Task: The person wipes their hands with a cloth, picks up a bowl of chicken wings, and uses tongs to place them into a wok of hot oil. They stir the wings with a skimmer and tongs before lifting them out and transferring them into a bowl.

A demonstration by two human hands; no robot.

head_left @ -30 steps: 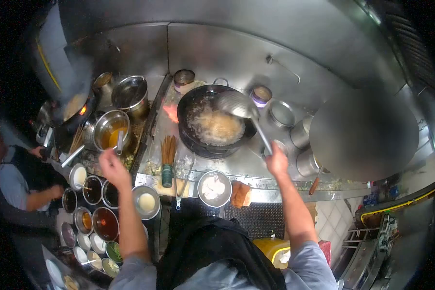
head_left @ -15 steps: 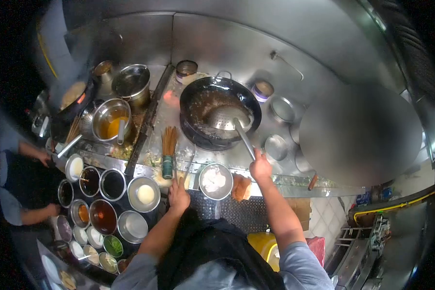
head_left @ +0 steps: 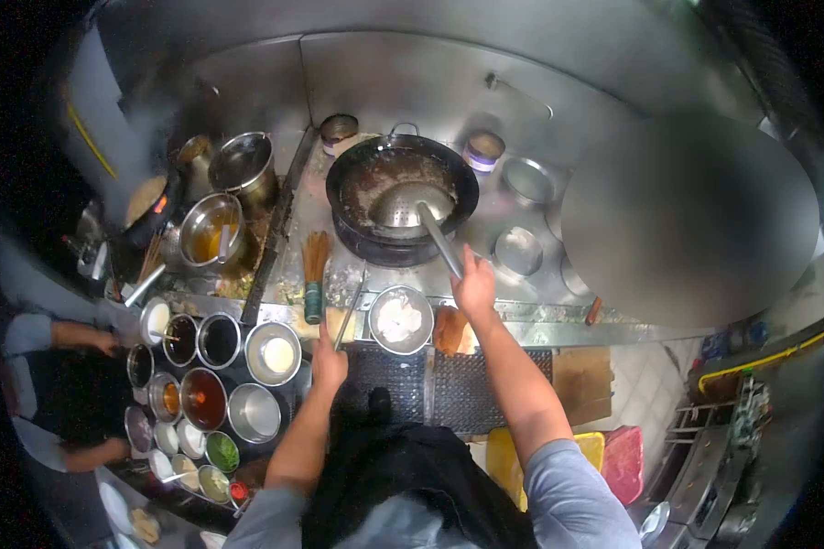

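Observation:
My right hand (head_left: 474, 285) is closed around the handle end of a perforated metal skimmer (head_left: 412, 203). The skimmer's round bowl lies inside a black wok (head_left: 352, 215), whose inside looks brown and wet. Near the counter's front edge, my left hand (head_left: 330, 364) is closed on a long thin metal rod (head_left: 352, 304) that slants up toward the wok; its kind is unclear. Just above that hand lies a bamboo brush (head_left: 315, 274) with a green-wrapped grip. Between my hands sits a steel bowl (head_left: 375, 334) holding white powder (head_left: 399, 318), with a folded orange-brown cloth (head_left: 452, 331) beside it.
Several sauce and ingredient bowls (head_left: 203, 397) crowd the left side. Behind them stand a pot of yellow liquid (head_left: 192, 224) and a deep pot (head_left: 243, 165). Another person's hand (head_left: 105, 343) is at far left. Round tins (head_left: 519, 252) stand right of the wok.
The view has shifted, moving the wok up and left in frame. My left hand sits slightly farther back from the brush. The skimmer stays in the wok. The other person's arms have moved.

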